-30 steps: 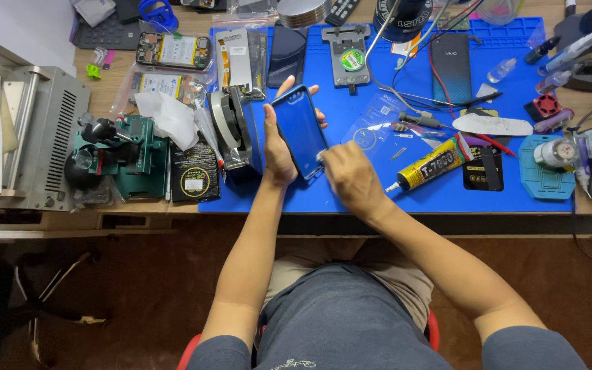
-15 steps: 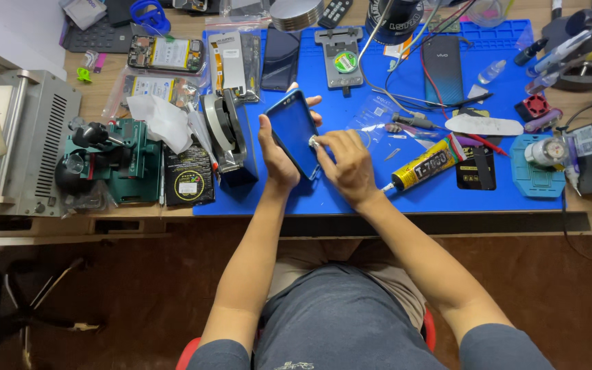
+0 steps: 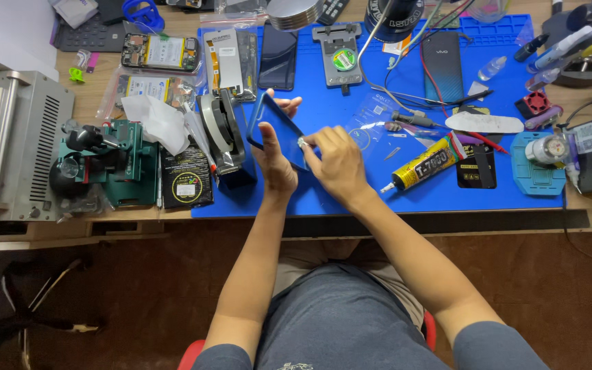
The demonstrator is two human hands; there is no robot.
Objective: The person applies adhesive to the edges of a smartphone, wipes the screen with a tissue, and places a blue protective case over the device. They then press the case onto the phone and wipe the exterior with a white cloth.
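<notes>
While a blue phone (image 3: 277,129) is gripped by the left hand (image 3: 277,163) at frame centre, a small white wad (image 3: 302,143) is pinched in the right hand (image 3: 337,163) against it

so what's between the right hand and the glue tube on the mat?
Head view: mostly bare blue mat between the right hand and the yellow-and-black glue tube. Only a small thin metal piece lies there, clear of both.

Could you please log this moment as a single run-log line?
left hand: holds dark phone tilted above blue mat | right hand: fingertips on phone's right edge | glue tube: lying right
</notes>
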